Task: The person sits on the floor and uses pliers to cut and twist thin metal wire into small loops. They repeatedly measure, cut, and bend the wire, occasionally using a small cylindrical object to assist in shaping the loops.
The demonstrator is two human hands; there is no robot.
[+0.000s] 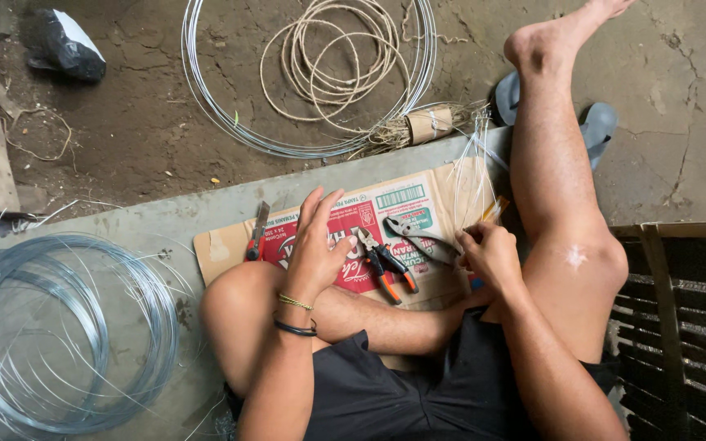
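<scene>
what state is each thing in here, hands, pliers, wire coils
left hand: open, fingers spread, over the cardboard
right hand: closed on thin wire strands
orange-handled pliers: lying on flattened printed cardboard sheet, unheld
grey-handled pliers: lying flat
silver wire coil: loosely coiled

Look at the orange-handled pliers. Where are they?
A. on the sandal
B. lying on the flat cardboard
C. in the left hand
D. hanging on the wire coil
B: the orange-handled pliers lie on the flat cardboard, between the left hand and the right hand, held by neither.
</scene>
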